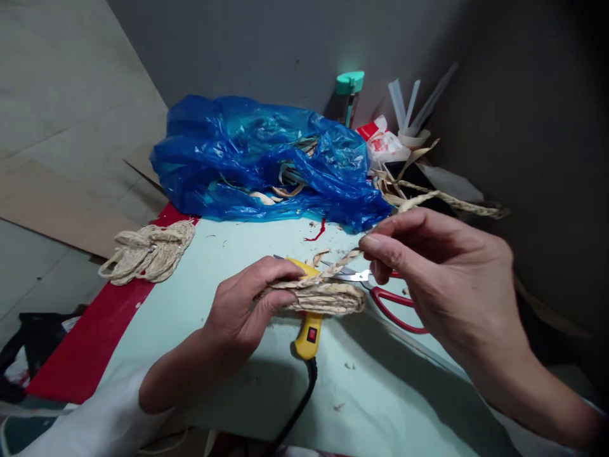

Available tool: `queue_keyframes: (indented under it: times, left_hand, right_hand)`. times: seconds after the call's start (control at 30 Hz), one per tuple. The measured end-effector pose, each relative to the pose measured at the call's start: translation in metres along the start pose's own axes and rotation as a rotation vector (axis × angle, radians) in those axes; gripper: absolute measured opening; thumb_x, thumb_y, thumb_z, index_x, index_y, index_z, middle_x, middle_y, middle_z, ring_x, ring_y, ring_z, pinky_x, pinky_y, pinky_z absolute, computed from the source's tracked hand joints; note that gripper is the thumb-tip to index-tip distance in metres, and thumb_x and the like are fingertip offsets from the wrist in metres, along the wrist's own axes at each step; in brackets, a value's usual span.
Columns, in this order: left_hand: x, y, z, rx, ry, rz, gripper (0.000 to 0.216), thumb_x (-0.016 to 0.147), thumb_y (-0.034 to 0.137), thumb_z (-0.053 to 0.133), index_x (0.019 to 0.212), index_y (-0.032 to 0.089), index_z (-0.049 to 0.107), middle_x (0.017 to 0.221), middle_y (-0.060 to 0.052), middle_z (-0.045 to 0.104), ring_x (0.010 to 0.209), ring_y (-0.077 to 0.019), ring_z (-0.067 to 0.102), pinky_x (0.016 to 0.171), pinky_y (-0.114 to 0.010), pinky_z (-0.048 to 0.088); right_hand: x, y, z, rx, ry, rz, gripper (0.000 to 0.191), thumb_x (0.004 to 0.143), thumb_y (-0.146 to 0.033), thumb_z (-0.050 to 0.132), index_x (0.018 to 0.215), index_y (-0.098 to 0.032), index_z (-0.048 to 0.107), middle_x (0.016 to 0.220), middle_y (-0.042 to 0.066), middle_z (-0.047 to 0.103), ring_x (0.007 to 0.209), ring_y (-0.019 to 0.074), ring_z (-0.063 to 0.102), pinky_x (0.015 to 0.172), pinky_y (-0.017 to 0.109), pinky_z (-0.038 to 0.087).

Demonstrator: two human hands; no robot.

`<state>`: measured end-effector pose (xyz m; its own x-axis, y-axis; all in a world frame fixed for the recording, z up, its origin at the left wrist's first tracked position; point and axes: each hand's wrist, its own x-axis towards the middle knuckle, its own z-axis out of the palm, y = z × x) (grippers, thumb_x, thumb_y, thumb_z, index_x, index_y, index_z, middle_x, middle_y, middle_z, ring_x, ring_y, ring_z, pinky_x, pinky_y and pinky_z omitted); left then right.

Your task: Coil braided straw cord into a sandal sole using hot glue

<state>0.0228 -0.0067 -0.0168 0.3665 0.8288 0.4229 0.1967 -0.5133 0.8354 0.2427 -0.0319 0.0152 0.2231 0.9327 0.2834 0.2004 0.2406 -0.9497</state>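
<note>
My left hand (252,295) is closed around a folded bundle of braided straw cord (328,298), held above the table. From the bundle a length of the braid runs up to the right, where my right hand (428,260) pinches it between thumb and fingers. Past the right hand, the braid goes on toward the back right. Beneath the bundle lies a yellow hot glue gun (308,336) with a red switch and a black cable, partly hidden by cord and hand. Red-handled scissors (397,311) rest beside it, under my right hand.
A crumpled blue plastic bag (257,152) with straw strips fills the back of the table (228,244). Another coil of braided cord (150,251) lies at the left edge. At the back right stand a green-capped bottle (351,86) and glue sticks (404,105) in a cup.
</note>
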Motion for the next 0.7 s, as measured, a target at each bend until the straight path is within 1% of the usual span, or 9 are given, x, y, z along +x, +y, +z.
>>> queue_keyframes:
  times: [0.1, 0.2, 0.27, 0.37, 0.43, 0.47, 0.57, 0.63, 0.7]
  left_hand:
    - [-0.003, -0.002, 0.001, -0.071, -0.021, 0.019, 0.033, 0.082, 0.005, 0.068, 0.103, 0.029, 0.078, 0.088, -0.002, 0.077, 0.078, -0.0184, 0.068, 0.074, -0.028, 0.055]
    - [-0.006, -0.004, 0.001, -0.103, -0.116, 0.087, 0.043, 0.084, 0.004, 0.066, 0.114, 0.032, 0.075, 0.092, -0.003, 0.075, 0.08, -0.0188, 0.068, 0.075, -0.03, 0.054]
    - [-0.007, -0.004, 0.001, -0.092, -0.169, 0.105, 0.05, 0.086, 0.002, 0.064, 0.123, 0.035, 0.071, 0.096, -0.004, 0.075, 0.084, -0.0193, 0.068, 0.077, -0.031, 0.054]
    - [-0.006, -0.001, 0.001, -0.081, -0.182, 0.088, 0.047, 0.088, 0.004, 0.062, 0.121, 0.035, 0.072, 0.097, -0.003, 0.076, 0.084, -0.0183, 0.069, 0.078, -0.029, 0.054]
    - [-0.004, 0.0, 0.002, -0.06, -0.158, 0.072, 0.039, 0.089, 0.007, 0.063, 0.116, 0.033, 0.075, 0.096, -0.003, 0.078, 0.083, -0.018, 0.07, 0.078, -0.028, 0.053]
    - [-0.004, 0.001, 0.002, -0.041, -0.139, 0.07, 0.037, 0.09, 0.008, 0.063, 0.114, 0.032, 0.076, 0.096, -0.003, 0.078, 0.084, -0.0179, 0.071, 0.079, -0.027, 0.053]
    - [-0.003, 0.001, 0.001, 0.034, -0.078, 0.095, 0.038, 0.09, 0.007, 0.062, 0.116, 0.031, 0.075, 0.101, -0.001, 0.078, 0.088, -0.0166, 0.07, 0.083, -0.026, 0.052]
    - [-0.003, 0.0, 0.001, 0.08, -0.017, 0.119, 0.039, 0.091, 0.006, 0.06, 0.117, 0.031, 0.074, 0.101, 0.0, 0.077, 0.09, -0.0148, 0.069, 0.084, -0.024, 0.051]
    - [-0.003, -0.001, 0.0, 0.12, 0.074, 0.127, 0.036, 0.091, 0.006, 0.06, 0.113, 0.03, 0.075, 0.099, 0.001, 0.076, 0.091, -0.0137, 0.068, 0.085, -0.023, 0.05]
  right_hand:
    - [0.002, 0.0, 0.001, 0.005, 0.011, 0.012, 0.015, 0.082, -0.028, 0.08, 0.074, -0.021, 0.069, 0.061, -0.002, 0.06, 0.049, 0.0078, 0.054, 0.045, 0.02, 0.045]
    - [0.005, 0.002, 0.002, 0.038, 0.003, 0.049, 0.018, 0.08, -0.03, 0.081, 0.074, -0.02, 0.068, 0.058, -0.002, 0.06, 0.047, 0.0082, 0.054, 0.043, 0.019, 0.044]
    - [0.006, 0.004, 0.003, 0.045, -0.011, 0.061, 0.018, 0.081, -0.03, 0.08, 0.074, -0.02, 0.067, 0.059, -0.002, 0.059, 0.046, 0.0077, 0.053, 0.042, 0.019, 0.044]
    - [0.008, 0.005, 0.004, 0.067, -0.041, 0.068, 0.015, 0.084, -0.028, 0.076, 0.077, -0.019, 0.067, 0.066, -0.002, 0.06, 0.051, 0.0071, 0.055, 0.046, 0.018, 0.047]
    - [0.007, 0.006, 0.004, 0.09, -0.079, 0.066, 0.011, 0.086, -0.028, 0.073, 0.086, -0.019, 0.066, 0.073, -0.001, 0.062, 0.058, 0.0084, 0.059, 0.051, 0.018, 0.051]
    - [0.007, 0.006, 0.004, 0.092, -0.104, 0.069, 0.012, 0.087, -0.029, 0.072, 0.093, -0.02, 0.066, 0.075, -0.001, 0.063, 0.061, 0.0095, 0.061, 0.054, 0.019, 0.052]
    - [0.002, 0.01, 0.003, 0.059, -0.159, 0.075, 0.026, 0.091, -0.035, 0.069, 0.111, -0.021, 0.059, 0.085, 0.001, 0.067, 0.069, 0.0134, 0.065, 0.057, 0.021, 0.055]
    - [-0.005, 0.014, 0.0, 0.0, -0.14, 0.071, 0.026, 0.093, -0.038, 0.066, 0.11, -0.022, 0.053, 0.087, 0.002, 0.067, 0.071, 0.0141, 0.066, 0.056, 0.022, 0.055]
    - [-0.016, 0.017, -0.004, -0.107, -0.09, 0.056, 0.023, 0.095, -0.041, 0.063, 0.1, -0.023, 0.05, 0.081, 0.0, 0.064, 0.066, 0.0125, 0.063, 0.053, 0.021, 0.052]
